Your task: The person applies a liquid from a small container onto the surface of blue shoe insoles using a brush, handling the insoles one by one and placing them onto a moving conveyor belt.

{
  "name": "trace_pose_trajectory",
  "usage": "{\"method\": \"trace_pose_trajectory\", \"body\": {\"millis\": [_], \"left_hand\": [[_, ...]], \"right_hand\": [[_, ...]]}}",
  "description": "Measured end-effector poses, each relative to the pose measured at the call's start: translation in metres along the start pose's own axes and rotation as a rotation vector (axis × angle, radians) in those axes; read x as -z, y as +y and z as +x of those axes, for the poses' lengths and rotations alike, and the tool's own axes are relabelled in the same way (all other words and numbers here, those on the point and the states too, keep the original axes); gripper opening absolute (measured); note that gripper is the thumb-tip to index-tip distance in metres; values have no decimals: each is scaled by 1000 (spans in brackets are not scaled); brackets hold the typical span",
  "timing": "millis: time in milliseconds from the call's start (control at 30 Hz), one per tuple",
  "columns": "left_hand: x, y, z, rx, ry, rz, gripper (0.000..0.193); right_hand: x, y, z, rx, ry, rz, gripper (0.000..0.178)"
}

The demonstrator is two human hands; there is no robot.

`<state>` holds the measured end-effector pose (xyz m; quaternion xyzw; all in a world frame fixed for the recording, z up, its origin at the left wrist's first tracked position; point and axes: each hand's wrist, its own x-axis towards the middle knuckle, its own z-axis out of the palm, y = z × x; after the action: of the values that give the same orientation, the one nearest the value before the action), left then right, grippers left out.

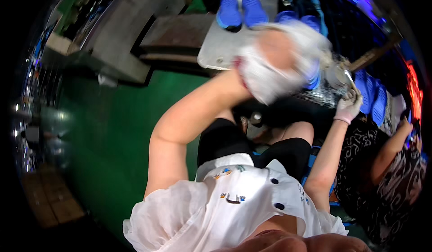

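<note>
The left hand (281,67), in a white glove with a dark red cuff edge, lies across the bench (215,54) and is badly blurred. A skin-toned patch shows amid the white. I cannot tell how wide its grip is, or whether anything is in it.

The right hand (348,104), in a pale glove with a pinkish cuff, is beside a round greyish container (335,75). Its grip looks narrow, with the fingers bent; a slim pale stick (352,82) shows at the fingertips, but whether they hold it or only touch it I cannot tell.

The blue sole-shaped pieces (254,11) stand out most. Two are side by side at the far part of the bench, apart from the left hand, with rounded ends; the one on the left has a dark patch at its near end. Two more appear just beyond the left hand, which partly covers them. Another blue piece (313,80) peeks out at the near edge of that glove, mostly hidden. More blue pieces (371,97) lie close together to the right of the right hand.

Farther right sits a person in black clothing with a pale swirling pattern (375,180), a bare forearm raised. The floor (103,130) is green.
</note>
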<state>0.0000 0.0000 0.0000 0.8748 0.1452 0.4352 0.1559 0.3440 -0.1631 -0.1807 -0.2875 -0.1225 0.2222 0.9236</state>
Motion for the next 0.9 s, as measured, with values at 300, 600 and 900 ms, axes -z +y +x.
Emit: {"method": "trace_pose_trajectory", "body": {"millis": [300,600,900], "left_hand": [[-71,-138,-20,386,-257,653,59],[-58,-103,-38,359,-312,541,22],[-17,-71,-90,451,132,6,47]], "right_hand": [[-10,3,2,87,63,-67,25],[-9,1,-2,58,39,-35,26],[6,7,9,111,-15,-91,29]]}}
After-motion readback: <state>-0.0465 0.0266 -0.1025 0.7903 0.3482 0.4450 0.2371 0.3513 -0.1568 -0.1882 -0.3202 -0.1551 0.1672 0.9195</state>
